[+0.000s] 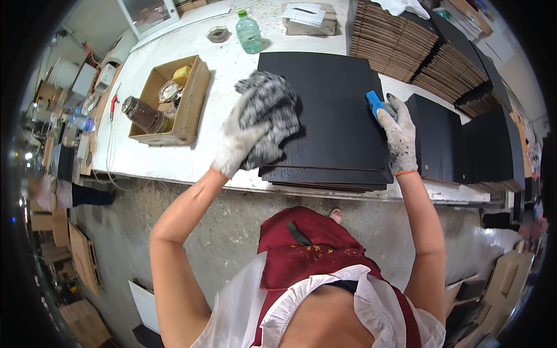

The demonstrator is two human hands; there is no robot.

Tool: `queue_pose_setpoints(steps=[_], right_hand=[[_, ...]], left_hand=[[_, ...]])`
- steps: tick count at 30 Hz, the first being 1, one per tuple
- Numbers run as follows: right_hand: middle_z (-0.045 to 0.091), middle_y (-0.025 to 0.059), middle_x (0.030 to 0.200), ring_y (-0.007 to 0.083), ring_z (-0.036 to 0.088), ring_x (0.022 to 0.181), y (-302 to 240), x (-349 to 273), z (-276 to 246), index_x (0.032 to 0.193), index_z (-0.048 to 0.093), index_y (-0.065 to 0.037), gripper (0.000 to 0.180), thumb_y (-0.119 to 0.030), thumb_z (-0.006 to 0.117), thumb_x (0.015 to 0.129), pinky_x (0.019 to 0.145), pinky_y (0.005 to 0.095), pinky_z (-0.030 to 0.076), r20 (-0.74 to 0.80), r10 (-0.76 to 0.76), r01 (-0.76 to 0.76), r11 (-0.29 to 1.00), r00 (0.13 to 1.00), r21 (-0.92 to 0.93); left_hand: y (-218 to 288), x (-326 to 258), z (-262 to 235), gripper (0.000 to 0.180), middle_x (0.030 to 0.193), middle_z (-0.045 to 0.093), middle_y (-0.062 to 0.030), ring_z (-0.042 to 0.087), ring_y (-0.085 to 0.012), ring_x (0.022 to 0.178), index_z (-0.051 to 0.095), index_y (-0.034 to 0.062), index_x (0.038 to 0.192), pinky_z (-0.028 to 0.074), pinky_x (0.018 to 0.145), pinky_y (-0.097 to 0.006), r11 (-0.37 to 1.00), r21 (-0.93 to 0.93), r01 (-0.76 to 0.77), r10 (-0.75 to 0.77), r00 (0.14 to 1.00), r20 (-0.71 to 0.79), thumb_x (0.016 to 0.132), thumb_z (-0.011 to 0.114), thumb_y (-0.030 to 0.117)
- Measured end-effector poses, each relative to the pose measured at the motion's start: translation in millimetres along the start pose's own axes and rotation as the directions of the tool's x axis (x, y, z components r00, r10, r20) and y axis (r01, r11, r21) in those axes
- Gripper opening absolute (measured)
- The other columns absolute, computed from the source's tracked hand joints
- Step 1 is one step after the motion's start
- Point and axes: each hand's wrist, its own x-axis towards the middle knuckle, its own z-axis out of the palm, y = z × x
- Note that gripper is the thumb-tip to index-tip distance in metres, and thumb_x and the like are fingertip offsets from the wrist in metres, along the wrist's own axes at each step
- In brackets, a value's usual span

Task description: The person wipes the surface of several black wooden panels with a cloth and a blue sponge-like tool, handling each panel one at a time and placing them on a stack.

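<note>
My left hand point(241, 132), in a whitish work glove, grips a crumpled black-and-white checked cloth point(271, 110). The cloth rests over the left edge of a stack of flat black panels point(331, 116), whose front edges show at the table's near side. On the panels' right edge is my right hand point(400, 136), in a dirty white glove. Between its thumb and fingers sits a small bright blue block-like tool point(374, 103); its exact kind does not show.
Left of the panels, a wooden box point(194, 104) holds a dark jar point(145, 115) and a yellow sponge-like piece point(182, 73). Behind stand a green bottle point(249, 35) and a glass ashtray point(219, 35). Tall stacks of dark panels point(420, 49) line the right side.
</note>
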Motion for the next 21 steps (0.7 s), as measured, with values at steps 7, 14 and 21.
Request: queue_pose_setpoints(steps=[7, 14, 21], right_hand=[[0.056, 0.0175, 0.122, 0.0265, 0.055, 0.112, 17.6, 52.0, 27.7, 0.13, 0.049, 0.005, 0.047, -0.02, 0.059, 0.092, 0.097, 0.0334, 0.043, 0.07, 0.233, -0.225, 0.752, 0.97, 0.619], [0.065, -0.0003, 0.095, 0.0154, 0.062, 0.081, 57.3, 145.4, -9.6, 0.107, 0.061, -0.013, 0.019, -0.022, 0.047, 0.098, 0.068, 0.0335, 0.051, -0.003, 0.315, -0.216, 0.656, 0.949, 0.723], [0.058, 0.0154, 0.117, 0.0289, 0.058, 0.106, 25.1, 131.3, -72.7, 0.122, 0.051, -0.003, 0.035, -0.029, 0.046, 0.099, 0.09, 0.0451, 0.05, 0.024, 0.037, -0.038, 0.444, 0.999, 0.895]], left_hand=[[3.9, 33.1, -32.0, 0.054, 0.138, 0.046, -0.0236, 0.053, -0.0359, 0.119, 0.039, -0.0012, 0.138, 0.047, 0.101, -0.049, 0.568, -0.803, 0.181, -0.097, 0.984, 0.152, 0.086, 0.043, -0.015], [56.1, 25.0, -7.8, 0.061, 0.131, 0.053, -0.0184, 0.059, -0.0276, 0.111, 0.04, -0.0014, 0.139, 0.05, 0.095, -0.038, 0.828, -0.552, -0.096, 0.095, 0.995, -0.03, 0.08, 0.053, -0.013], [96.1, 24.7, -8.5, 0.034, 0.108, 0.066, -0.009, 0.063, -0.0153, 0.097, 0.061, -0.0008, 0.113, 0.052, 0.087, -0.027, 0.969, 0.15, -0.198, 0.183, 0.977, 0.109, 0.079, 0.066, -0.002]])
